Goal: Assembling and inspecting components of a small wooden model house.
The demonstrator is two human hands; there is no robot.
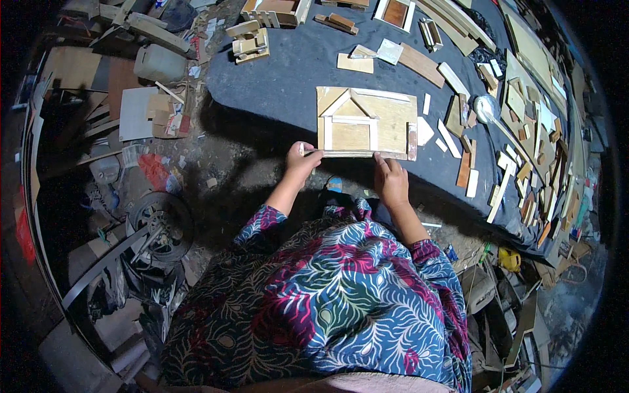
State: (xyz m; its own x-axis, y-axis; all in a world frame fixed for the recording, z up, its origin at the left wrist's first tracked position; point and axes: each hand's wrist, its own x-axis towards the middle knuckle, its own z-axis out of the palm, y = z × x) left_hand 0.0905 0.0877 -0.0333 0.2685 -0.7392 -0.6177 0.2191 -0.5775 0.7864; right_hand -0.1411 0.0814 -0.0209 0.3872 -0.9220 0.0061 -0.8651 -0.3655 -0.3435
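A rectangular plywood board point(395, 124) lies at the near edge of the dark table. Glued-looking strips on it form a house outline with a peaked roof and a square frame. Along its near edge runs a thin, pale wooden strip point(347, 154). My left hand point(301, 164) pinches the strip's left end between thumb and fingers. At the other end, my right hand point(392, 178) has its fingers closed on the strip, the thumb partly hidden. A short, brownish wood block point(411, 142) rests on the board's right side, next to a pale pointed piece point(424, 131).
The dark cloth-covered table point(282, 85) carries loose offcuts and small wooden frames point(395, 13) at the back. A metal spoon-like tool point(486, 109) lies right, beside heaped wood scraps point(524, 177). On the cluttered floor at left are a wheel point(160, 226) and a plastic jerrycan point(159, 63).
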